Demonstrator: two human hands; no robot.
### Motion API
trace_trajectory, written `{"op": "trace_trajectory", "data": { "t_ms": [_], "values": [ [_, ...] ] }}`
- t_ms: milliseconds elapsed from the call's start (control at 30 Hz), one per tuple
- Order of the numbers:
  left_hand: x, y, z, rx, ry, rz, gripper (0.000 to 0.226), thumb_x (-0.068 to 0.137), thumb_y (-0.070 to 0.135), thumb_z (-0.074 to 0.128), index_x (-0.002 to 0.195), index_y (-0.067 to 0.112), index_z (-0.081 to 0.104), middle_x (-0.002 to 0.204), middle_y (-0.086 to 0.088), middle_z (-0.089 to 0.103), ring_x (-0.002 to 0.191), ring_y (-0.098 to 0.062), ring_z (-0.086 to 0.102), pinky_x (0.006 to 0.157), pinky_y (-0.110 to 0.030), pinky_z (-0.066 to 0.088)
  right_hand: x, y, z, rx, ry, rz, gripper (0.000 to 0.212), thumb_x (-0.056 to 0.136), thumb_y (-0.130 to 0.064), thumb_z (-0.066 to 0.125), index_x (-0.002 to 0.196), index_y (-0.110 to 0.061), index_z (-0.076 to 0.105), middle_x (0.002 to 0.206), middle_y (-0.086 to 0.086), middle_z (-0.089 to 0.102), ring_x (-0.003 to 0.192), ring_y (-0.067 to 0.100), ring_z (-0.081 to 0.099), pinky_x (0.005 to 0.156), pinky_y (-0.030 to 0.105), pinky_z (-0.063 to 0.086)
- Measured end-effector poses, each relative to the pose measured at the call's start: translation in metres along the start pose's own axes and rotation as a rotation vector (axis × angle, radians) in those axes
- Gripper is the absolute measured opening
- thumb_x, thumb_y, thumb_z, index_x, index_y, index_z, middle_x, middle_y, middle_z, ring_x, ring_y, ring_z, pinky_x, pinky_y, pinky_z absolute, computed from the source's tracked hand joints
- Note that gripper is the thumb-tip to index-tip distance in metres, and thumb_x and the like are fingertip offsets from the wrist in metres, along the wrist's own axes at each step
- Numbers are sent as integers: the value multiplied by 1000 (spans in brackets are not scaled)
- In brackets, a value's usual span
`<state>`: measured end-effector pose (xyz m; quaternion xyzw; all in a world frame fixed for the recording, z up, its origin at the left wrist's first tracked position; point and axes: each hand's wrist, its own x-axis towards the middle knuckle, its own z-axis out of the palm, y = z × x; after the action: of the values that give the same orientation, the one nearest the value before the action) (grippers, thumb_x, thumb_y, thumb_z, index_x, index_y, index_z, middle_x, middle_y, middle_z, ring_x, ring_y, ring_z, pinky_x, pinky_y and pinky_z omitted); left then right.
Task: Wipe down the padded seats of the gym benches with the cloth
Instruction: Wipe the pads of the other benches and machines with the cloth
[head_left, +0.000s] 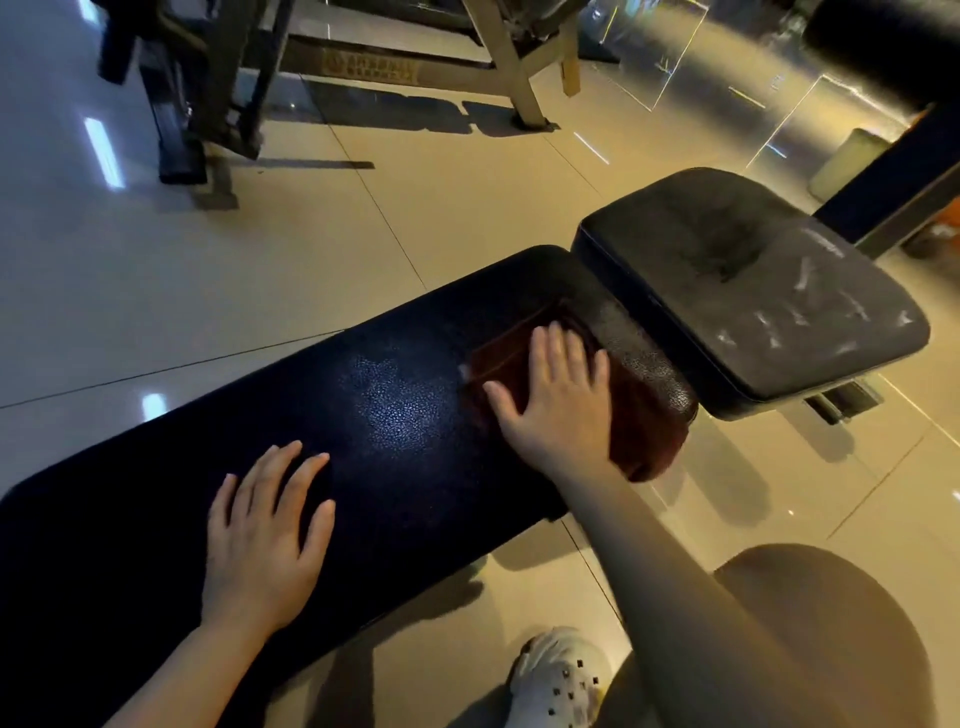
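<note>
A long black padded bench back (395, 410) runs from lower left toward the middle right. A dark reddish-brown cloth (644, 410) lies over its far right end and hangs down the near edge. My right hand (556, 400) presses flat on the cloth, fingers straight and spread. My left hand (265, 530) rests flat on the bare pad nearer the left end, fingers straight. Beyond the cloth, a separate worn black seat pad (748, 291) with white scuff marks tilts up to the right.
Glossy beige floor tiles (311, 249) surround the bench. A metal machine frame (218, 93) stands at the back left. A black roller pad and post (883, 52) rise at the upper right. My white shoe (561, 680) is on the floor below the bench.
</note>
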<state>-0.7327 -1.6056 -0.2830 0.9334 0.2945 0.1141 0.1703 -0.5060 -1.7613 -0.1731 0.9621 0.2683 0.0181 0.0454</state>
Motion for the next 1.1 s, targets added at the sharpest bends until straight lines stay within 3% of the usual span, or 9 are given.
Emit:
{"op": "trace_trajectory", "data": {
  "t_ms": [167, 300, 400, 667, 933, 1100],
  "values": [
    [-2, 3, 1, 11, 14, -12, 53, 93, 46, 28, 139, 23, 43, 147, -7, 39, 138, -28, 34, 114, -54, 20, -53, -32, 14, 89, -72, -256, 81, 92, -69, 9, 156, -20, -3, 164, 0, -2, 150, 18, -8, 119, 43, -13],
    [-1, 0, 4, 11, 37, -5, 53, 94, 46, 29, 139, 23, 44, 147, -6, 39, 140, -24, 30, 115, -52, 18, -24, 24, 3, 26, 65, -31, 89, 86, -74, 0, 157, -20, 3, 164, 0, 4, 151, 17, -1, 120, 39, -10],
    [-1, 0, 4, 12, 25, -5, 53, 93, 46, 29, 139, 23, 44, 147, -5, 38, 140, -24, 30, 115, -52, 17, 0, 62, -9, -33, 7, 20, 87, 90, -77, 7, 157, -22, -2, 164, 0, -2, 151, 17, -6, 121, 38, -8],
    [2, 0, 2, 10, 8, -10, 52, 94, 46, 28, 139, 24, 43, 148, -4, 37, 139, -23, 31, 114, -51, 17, 37, 55, -15, -8, 20, 102, 87, 91, -74, 7, 157, -18, 1, 165, 2, 0, 151, 19, -3, 122, 43, -2],
    [-2, 2, -1, -7, 10, -3, 52, 94, 46, 28, 138, 24, 44, 146, -5, 40, 139, -22, 30, 114, -52, 18, -31, 11, 4, 75, 36, 55, 80, 90, -67, -2, 157, -23, -1, 164, 0, 1, 151, 18, -3, 117, 36, -12],
    [1, -1, 1, 3, 12, -6, 52, 93, 46, 29, 137, 24, 44, 146, -5, 39, 139, -24, 31, 114, -53, 19, -15, 48, -9, 105, 96, -20, 77, 93, -65, 9, 157, -23, 8, 164, -1, 6, 151, 15, 4, 118, 30, -2]
  ]
}}
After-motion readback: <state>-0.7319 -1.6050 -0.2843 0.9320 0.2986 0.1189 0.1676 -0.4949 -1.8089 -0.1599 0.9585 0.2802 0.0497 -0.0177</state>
